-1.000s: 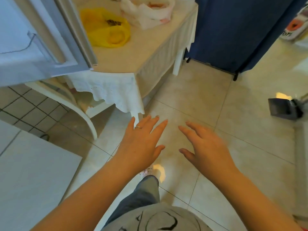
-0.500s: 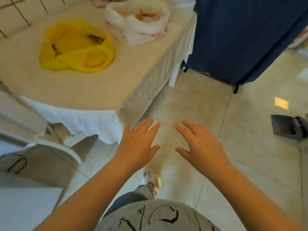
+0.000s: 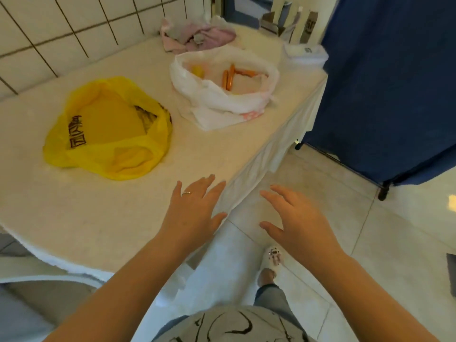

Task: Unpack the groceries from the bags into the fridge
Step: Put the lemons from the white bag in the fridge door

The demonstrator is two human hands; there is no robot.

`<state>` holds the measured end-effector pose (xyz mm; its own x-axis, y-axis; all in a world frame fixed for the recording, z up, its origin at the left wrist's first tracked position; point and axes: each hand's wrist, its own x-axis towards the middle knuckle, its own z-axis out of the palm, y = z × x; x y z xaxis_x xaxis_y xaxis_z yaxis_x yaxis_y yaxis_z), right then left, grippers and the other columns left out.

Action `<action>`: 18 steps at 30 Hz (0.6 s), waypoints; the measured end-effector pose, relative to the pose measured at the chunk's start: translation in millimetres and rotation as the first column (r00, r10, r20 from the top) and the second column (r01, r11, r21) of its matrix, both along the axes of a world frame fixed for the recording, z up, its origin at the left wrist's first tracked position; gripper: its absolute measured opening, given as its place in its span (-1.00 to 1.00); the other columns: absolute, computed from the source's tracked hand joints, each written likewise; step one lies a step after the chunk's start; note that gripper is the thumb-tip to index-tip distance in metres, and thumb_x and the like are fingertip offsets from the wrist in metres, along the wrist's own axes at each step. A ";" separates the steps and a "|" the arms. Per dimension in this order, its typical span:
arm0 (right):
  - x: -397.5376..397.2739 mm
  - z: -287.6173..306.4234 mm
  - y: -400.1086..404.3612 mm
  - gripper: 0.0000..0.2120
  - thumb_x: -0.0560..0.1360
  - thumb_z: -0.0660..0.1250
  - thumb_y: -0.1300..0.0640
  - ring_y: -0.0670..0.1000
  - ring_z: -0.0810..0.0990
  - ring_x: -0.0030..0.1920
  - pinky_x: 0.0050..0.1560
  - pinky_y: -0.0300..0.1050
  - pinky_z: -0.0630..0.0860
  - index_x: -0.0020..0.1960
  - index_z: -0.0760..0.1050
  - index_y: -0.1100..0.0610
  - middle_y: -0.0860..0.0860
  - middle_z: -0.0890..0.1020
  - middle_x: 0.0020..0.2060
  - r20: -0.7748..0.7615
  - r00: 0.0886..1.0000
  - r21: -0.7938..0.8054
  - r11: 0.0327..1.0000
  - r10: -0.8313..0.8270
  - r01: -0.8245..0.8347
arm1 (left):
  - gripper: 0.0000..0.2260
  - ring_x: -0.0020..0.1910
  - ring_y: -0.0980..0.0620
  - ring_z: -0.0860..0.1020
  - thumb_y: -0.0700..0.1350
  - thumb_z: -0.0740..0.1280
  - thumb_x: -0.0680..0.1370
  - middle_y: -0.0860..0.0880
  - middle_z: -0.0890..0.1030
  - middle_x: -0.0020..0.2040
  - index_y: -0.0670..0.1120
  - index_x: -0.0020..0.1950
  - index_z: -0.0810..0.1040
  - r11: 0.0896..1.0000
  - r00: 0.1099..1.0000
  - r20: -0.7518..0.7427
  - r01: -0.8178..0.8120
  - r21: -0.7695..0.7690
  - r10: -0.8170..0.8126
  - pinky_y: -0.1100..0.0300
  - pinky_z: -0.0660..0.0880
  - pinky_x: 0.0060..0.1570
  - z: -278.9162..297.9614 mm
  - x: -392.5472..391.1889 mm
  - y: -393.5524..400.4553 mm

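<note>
A yellow plastic bag (image 3: 108,129) lies open and flattened on the white-clothed table (image 3: 74,213). Behind it to the right stands a white plastic bag (image 3: 227,102) with orange sausages (image 3: 229,77) and a yellow item (image 3: 197,70) showing inside. My left hand (image 3: 195,208) hovers palm down over the table's near right edge, fingers straight, holding nothing. My right hand (image 3: 293,218) is beside it above the floor, fingers spread and empty. The fridge is out of view.
A pink and grey cloth heap (image 3: 197,35) lies at the table's far end by the tiled wall (image 3: 61,28). A blue curtain on a stand (image 3: 394,82) hangs to the right. A folded white item (image 3: 306,54) sits at the far corner. My foot (image 3: 271,260) is on beige floor tiles.
My view has swung from the fridge door and floor up to the table. Both bags have come nearer, and both empty hands have moved up to the table's edge.
</note>
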<state>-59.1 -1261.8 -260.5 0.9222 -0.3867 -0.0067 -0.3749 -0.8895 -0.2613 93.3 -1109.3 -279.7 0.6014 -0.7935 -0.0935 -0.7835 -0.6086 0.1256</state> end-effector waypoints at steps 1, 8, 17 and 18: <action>13.4 2.4 -23.4 -0.42 0.46 0.36 -0.07 0.06 0.36 0.36 0.31 -0.03 0.34 0.42 0.30 0.00 0.00 0.35 0.40 0.012 1.000 0.009 1.000 0.011 -0.012 | -0.40 0.51 0.01 0.04 0.26 0.06 0.55 0.05 -0.03 0.55 0.15 0.52 -0.08 1.000 1.000 0.010 -0.025 -0.012 0.026 -0.14 -0.10 0.47 0.0 10.9 -19.6; 96.4 22.3 -182.9 -0.47 0.46 0.36 -0.04 0.04 0.36 0.35 0.25 -0.06 0.37 0.39 0.35 0.01 -0.03 0.37 0.39 0.057 0.988 0.012 0.990 0.140 -0.141 | -0.43 0.51 0.04 0.04 0.24 0.07 0.57 0.08 -0.03 0.55 0.16 0.52 -0.06 0.984 0.987 0.014 -0.160 -0.081 0.162 -0.08 -0.13 0.45 13.2 72.7 -147.5; 215.0 26.3 -292.4 -0.51 0.48 0.36 -0.02 0.06 0.36 0.34 0.25 -0.04 0.36 0.38 0.37 0.02 -0.02 0.38 0.38 0.052 0.951 0.006 0.953 0.304 -0.304 | -0.44 0.49 0.05 0.12 0.22 0.12 0.56 0.10 0.08 0.53 0.16 0.51 0.05 0.947 0.957 -0.016 -0.288 -0.144 0.289 -0.06 -0.09 0.45 12.6 151.4 -231.4; 228.1 23.2 -299.0 -0.51 0.45 0.39 0.01 0.09 0.40 0.31 0.23 -0.01 0.39 0.36 0.40 0.04 0.01 0.42 0.35 0.059 0.949 0.009 0.950 0.310 -0.311 | -0.45 0.49 0.05 0.14 0.21 0.14 0.55 0.09 0.10 0.53 0.15 0.51 0.08 0.946 0.957 -0.022 -0.290 -0.147 0.290 -0.06 -0.08 0.45 10.2 162.7 -237.9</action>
